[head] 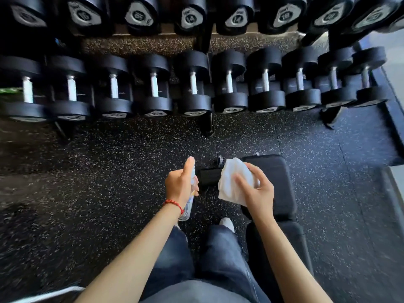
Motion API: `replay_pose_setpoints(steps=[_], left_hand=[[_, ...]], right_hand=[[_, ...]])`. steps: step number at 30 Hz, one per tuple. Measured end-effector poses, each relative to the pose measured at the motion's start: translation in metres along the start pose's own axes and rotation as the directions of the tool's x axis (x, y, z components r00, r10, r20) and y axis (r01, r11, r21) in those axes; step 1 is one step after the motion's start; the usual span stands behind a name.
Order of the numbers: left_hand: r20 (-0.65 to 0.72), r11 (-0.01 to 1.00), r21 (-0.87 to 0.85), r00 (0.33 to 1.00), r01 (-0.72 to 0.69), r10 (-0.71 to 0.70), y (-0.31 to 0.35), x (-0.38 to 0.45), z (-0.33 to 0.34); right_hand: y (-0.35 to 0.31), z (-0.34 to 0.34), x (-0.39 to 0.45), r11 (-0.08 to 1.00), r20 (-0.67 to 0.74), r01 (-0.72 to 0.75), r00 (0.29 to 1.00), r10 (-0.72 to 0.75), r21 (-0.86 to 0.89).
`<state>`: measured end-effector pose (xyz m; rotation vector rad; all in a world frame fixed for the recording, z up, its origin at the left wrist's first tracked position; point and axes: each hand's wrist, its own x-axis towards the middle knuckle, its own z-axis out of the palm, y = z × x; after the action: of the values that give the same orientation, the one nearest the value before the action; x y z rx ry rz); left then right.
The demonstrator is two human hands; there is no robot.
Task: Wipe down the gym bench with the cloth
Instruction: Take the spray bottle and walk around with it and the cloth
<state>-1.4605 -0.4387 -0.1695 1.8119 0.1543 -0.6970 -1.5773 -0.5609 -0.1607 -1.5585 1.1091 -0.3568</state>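
Cloth (231, 182) pinched in right hand (259, 189) fingers (242, 180) above bench (277, 184); left hand (180, 184) fingers gripping spray bottle (188, 208)

A single head-worn wide-angle view looks steeply down and forward from standing height. The person's forearms and legs enter from the bottom edge, close to the lens. The speckled floor (109, 171) fills the middle of the frame, and the dumbbell rack (196, 84) spans the top, curved by the lens and farther off.
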Motion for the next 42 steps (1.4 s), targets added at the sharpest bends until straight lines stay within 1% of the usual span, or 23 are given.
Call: replay_pose_setpoints(steps=[7,10,14,19,23,27,30,33,39,42], left_hand=[[-0.184,0.992,-0.126,0.983,-0.001,-0.022,0.003,0.036,-0.110],[-0.264,0.985,-0.174,0.962,0.019,-0.065,-0.003,0.044,-0.150],[-0.341,0.965,-0.263,0.933,0.024,-0.116,-0.008,0.048,-0.198],[-0.467,0.941,-0.338,0.863,0.028,-0.193,-0.014,0.056,-0.248],[-0.537,0.910,-0.414,0.809,-0.007,-0.238,-0.015,0.064,-0.284],[-0.624,0.913,-0.406,0.743,-0.042,-0.244,-0.011,0.082,-0.326],[-0.665,0.893,-0.446,0.691,-0.062,-0.285,-0.002,0.097,-0.358],[-0.705,0.856,-0.507,0.619,-0.099,-0.345,0.010,0.114,-0.387],[-0.774,0.841,-0.520,0.499,-0.151,-0.389,0.026,0.137,-0.443],[-0.783,0.813,-0.553,0.446,-0.182,-0.433,0.025,0.143,-0.468]], right_hand=[[-0.046,0.108,-0.010,0.996,0.166,0.081,0.983,-0.075,-0.029],[-0.057,0.149,-0.015,0.988,0.241,0.142,0.962,-0.124,-0.057],[-0.077,0.199,-0.022,0.977,0.353,0.196,0.923,-0.154,-0.089],[-0.101,0.257,-0.027,0.955,0.506,0.280,0.840,-0.194,-0.098],[-0.118,0.305,-0.027,0.934,0.601,0.343,0.769,-0.216,-0.103],[-0.138,0.360,-0.026,0.900,0.709,0.424,0.665,-0.237,-0.097],[-0.159,0.404,-0.024,0.881,0.767,0.467,0.591,-0.248,-0.075],[-0.182,0.449,-0.018,0.869,0.822,0.493,0.514,-0.244,-0.051],[-0.223,0.528,-0.015,0.829,0.905,0.559,0.354,-0.237,-0.001],[-0.234,0.563,-0.023,0.826,0.928,0.564,0.308,-0.208,-0.002]])
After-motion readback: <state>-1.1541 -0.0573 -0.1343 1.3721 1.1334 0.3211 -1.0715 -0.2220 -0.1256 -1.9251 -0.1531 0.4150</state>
